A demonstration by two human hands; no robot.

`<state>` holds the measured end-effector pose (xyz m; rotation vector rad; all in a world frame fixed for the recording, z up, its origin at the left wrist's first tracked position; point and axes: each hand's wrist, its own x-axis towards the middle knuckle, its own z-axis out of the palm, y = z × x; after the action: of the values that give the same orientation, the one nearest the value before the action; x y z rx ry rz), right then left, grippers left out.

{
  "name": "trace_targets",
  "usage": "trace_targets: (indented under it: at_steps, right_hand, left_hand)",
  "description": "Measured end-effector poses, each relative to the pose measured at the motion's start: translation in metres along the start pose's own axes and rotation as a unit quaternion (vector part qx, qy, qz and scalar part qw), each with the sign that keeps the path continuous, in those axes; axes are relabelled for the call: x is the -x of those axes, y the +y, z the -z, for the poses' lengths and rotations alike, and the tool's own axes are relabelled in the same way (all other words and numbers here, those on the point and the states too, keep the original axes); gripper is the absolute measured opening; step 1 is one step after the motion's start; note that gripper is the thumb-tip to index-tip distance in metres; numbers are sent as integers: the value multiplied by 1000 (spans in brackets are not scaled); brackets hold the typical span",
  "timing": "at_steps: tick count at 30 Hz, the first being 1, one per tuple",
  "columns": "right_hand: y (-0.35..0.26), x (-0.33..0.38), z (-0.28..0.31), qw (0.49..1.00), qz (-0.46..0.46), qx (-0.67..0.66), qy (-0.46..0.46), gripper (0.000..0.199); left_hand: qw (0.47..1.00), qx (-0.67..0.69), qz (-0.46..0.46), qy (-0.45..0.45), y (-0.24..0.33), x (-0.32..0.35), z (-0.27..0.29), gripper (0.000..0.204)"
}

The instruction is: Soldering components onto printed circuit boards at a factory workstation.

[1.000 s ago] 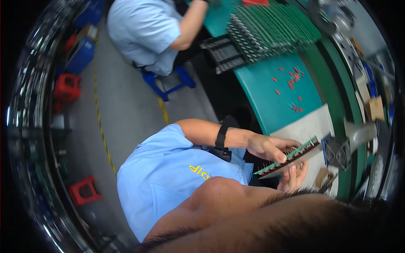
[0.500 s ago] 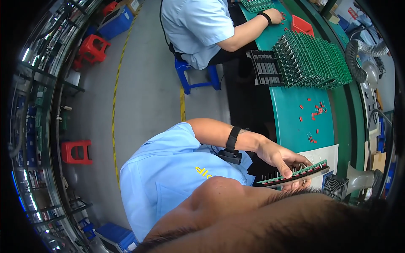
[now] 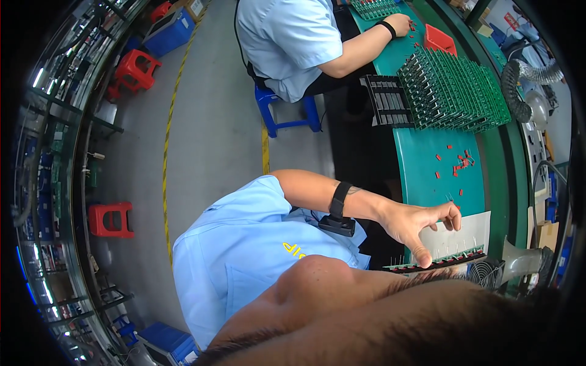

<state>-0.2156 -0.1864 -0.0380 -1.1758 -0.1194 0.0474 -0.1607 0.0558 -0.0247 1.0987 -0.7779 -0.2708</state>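
Note:
My left hand [image 3: 410,224] reaches over the bench, thumb and fingers spread apart, holding nothing. Its fingertips are close to a small red component with thin metal leads [image 3: 452,199] on the green mat. The thumb tip lies at or just in front of a long narrow green circuit board [image 3: 467,254]; I cannot tell if they touch. Red parts line this board, and thin leads stick up from it. What supports the board is hidden behind the head at the lower edge, where my right hand does not show.
More red components [image 3: 462,163] lie scattered on the green mat [image 3: 421,183]. Beyond them stands a dense stack of green boards [image 3: 452,91] beside a black rack [image 3: 390,100]. A white sheet [image 3: 476,226] and a fan [image 3: 486,274] are near the board. A co-worker [image 3: 293,43] sits farther along.
My left hand has let go of the circuit board and opened, its fingers moving out toward the loose red components. The board has shifted slightly right and down.

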Motion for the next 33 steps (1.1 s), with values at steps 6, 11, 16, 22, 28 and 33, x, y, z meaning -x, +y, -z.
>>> trace_targets:
  at_steps: [6,11,16,22,28,33]
  right_hand:
    - [3,0,32,1000,1,-3,-24,71]
    - [-3,1,27,997,49,45,30,63]
    - [-16,-1,9,963,150,191,118,61]
    - [-5,5,10,909,233,302,166,63]
    - [-3,14,11,905,240,294,194,64]
    - [-4,20,15,903,212,294,229,51]
  left_hand:
    - [991,-101,-75,53,11,6,-10,68]
    - [978,-162,-105,83,1,5,-12,54]
    - [970,-179,-110,119,8,4,-18,51]
    - [962,-219,-45,157,18,1,-27,49]
    - [944,-251,-96,192,6,-7,-25,49]
    - [936,-293,-94,173,4,-10,-23,47]
